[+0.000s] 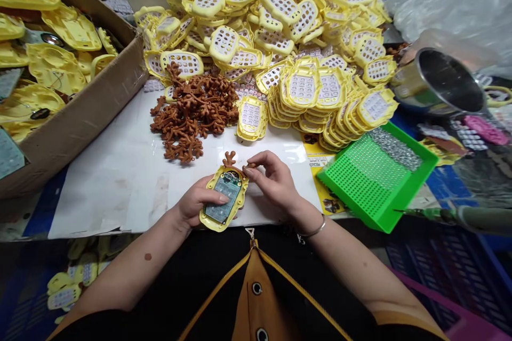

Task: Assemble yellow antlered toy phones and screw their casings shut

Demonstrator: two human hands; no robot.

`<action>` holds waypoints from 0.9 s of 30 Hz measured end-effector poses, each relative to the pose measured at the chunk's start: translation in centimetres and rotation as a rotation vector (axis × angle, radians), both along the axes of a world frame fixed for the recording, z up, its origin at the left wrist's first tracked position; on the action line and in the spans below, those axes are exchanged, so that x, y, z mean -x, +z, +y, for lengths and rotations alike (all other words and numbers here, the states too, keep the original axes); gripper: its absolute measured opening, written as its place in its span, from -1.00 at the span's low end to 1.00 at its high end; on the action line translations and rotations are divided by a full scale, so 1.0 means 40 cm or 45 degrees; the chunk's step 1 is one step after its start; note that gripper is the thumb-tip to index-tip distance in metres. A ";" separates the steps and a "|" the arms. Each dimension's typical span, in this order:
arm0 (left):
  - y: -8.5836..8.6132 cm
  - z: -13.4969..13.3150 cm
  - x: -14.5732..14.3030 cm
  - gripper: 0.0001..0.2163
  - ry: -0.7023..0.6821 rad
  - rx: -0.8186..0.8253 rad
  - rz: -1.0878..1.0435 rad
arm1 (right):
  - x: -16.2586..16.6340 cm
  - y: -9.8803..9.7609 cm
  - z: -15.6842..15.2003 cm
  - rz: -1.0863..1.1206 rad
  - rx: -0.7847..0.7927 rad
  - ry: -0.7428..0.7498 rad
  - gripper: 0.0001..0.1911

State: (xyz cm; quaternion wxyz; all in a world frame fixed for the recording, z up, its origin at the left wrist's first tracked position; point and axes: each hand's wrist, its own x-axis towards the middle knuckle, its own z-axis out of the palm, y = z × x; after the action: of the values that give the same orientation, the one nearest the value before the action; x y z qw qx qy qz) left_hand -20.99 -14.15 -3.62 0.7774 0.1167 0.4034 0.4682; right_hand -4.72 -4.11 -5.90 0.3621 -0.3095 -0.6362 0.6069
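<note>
The left hand [196, 200] grips an open-backed yellow case [214, 225] at the table's [104, 186] near edge, board [219, 209] already seated; the right hand [276, 181] pinches brown antlers [229, 159] at its top, seemingly unfinished, and I see no boards in the stacked cases [303, 88] beyond

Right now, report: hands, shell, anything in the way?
Left hand gripping yellow shell, board facing up. Right hand pinching brown antlers at shell's far end. Left thumb over board; antler pile beyond.

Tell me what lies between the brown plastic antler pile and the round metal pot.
In the head view, stacks of yellow plastic casings with pale keypads lie there.
</note>
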 end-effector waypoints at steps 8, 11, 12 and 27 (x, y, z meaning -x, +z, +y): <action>-0.005 0.001 -0.009 -0.63 -0.087 0.011 0.228 | 0.014 0.054 0.037 -0.023 0.421 0.331 -0.61; -0.003 0.003 -0.011 -0.63 -0.131 -0.003 0.285 | 0.030 0.066 0.029 -0.194 0.281 0.382 -0.76; -0.004 0.003 -0.011 -0.64 -0.146 -0.003 0.302 | 0.034 0.068 0.024 -0.248 0.111 0.341 -0.82; 0.013 -0.007 0.014 -0.61 0.131 0.006 0.128 | 0.036 0.071 0.082 -0.509 -0.396 0.132 -0.66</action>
State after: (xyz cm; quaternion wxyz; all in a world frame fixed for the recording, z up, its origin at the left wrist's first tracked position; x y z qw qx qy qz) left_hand -21.55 -14.43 -3.10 0.7314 0.1172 0.4484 0.5002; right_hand -6.18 -0.83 -3.08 0.2405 -0.3310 -0.7958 0.4464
